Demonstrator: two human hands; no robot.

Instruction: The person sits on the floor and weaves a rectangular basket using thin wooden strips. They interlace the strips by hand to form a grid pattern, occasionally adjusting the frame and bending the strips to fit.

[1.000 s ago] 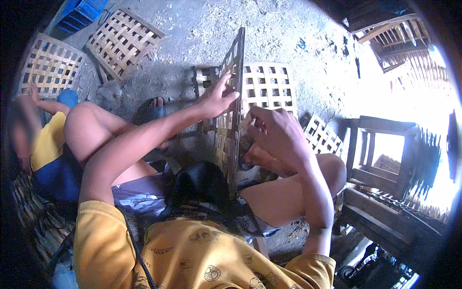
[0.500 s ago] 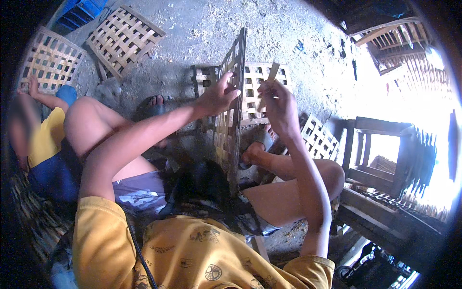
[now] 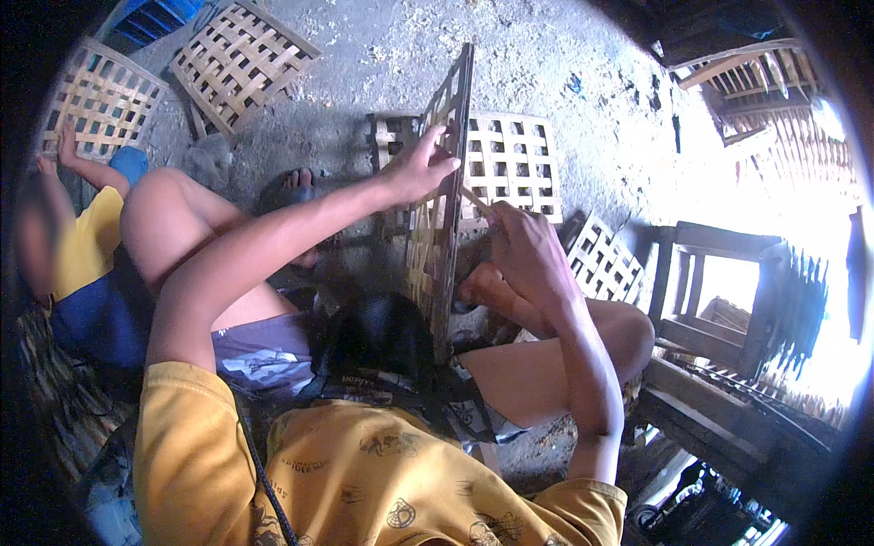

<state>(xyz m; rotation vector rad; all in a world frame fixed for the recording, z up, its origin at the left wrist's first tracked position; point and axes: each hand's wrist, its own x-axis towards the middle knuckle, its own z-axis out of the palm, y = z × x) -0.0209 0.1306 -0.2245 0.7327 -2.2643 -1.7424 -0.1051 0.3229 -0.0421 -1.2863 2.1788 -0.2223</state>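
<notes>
A woven bamboo lattice panel (image 3: 443, 209) stands on its edge between my knees, seen almost edge-on. My left hand (image 3: 421, 168) grips its upper part, fingers spread over the slats. To the right of the panel, my right hand (image 3: 521, 250) is closed on a thin bamboo strip (image 3: 475, 199) whose tip points into the weave. My bare legs lie on both sides of the panel.
A finished lattice panel (image 3: 510, 168) lies flat on the dusty ground behind the upright one. More panels (image 3: 238, 62) lie at the upper left. Another person in a yellow shirt (image 3: 77, 246) sits at the left. A wooden stool frame (image 3: 710, 291) stands at the right.
My right hand rose with the bamboo strip half a second ago, then came back down beside the panel. My left hand kept its hold on the panel.
</notes>
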